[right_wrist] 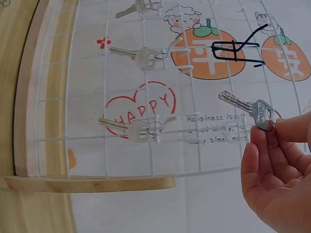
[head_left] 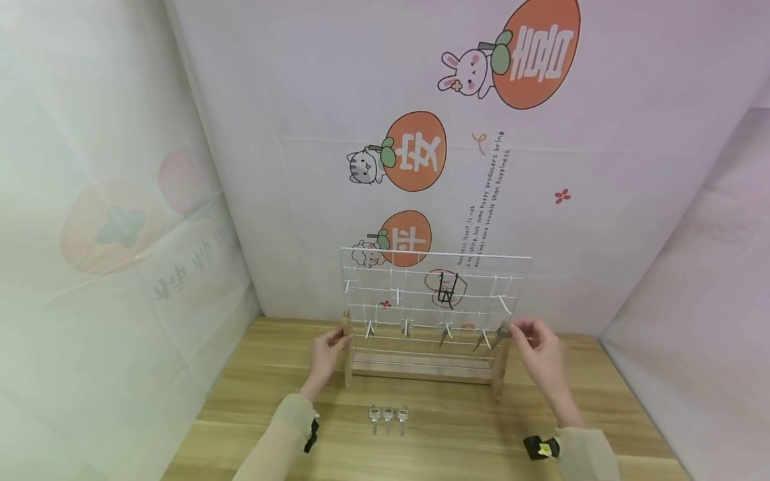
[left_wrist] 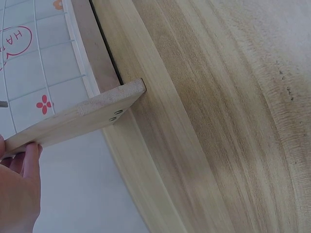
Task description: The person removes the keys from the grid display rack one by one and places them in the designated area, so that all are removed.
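A white wire grid rack with wooden uprights stands on the table. My left hand holds its left upright, fingers and thumb on either side of the wood. By the right side of the rack, my right hand pinches a silver key by its small ring, in front of the grid. Other keys hang from white hooks along a lower row, including one key seen closely in the right wrist view. Three loose keys lie side by side on the table before the rack.
Further up the grid are a black hook and several white hooks, such as the white hook at upper right. A printed cloth stands behind the rack. Cloth walls also flank the wooden table.
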Demonstrator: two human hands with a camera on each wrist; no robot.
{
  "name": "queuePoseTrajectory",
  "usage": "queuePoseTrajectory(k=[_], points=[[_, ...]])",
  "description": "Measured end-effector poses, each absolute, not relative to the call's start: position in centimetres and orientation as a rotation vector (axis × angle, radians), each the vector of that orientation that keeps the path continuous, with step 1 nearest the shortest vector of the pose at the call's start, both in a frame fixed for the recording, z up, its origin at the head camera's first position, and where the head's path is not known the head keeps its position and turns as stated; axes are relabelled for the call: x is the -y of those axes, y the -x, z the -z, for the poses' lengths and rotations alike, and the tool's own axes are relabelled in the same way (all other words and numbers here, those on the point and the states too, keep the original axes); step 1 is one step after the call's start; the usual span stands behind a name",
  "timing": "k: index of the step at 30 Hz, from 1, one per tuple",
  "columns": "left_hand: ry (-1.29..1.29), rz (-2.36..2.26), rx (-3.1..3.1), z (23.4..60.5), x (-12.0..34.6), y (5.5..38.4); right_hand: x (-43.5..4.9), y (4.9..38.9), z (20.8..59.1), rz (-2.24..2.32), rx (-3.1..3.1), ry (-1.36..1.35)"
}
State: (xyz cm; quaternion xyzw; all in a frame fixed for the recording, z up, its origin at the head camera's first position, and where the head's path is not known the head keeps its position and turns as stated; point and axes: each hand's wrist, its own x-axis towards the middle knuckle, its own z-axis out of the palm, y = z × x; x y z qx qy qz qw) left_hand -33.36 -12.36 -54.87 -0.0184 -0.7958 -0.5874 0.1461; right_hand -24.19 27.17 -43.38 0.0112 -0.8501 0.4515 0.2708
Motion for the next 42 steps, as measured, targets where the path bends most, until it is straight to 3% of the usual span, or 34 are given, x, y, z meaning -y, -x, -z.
queuePoseTrajectory(k=[42], points=[[-0.002, 1.718, 2.312, 54.8, 12.2, 33.2, -22.2, 23.3, 51.6, -1.380, 2.575, -0.056]])
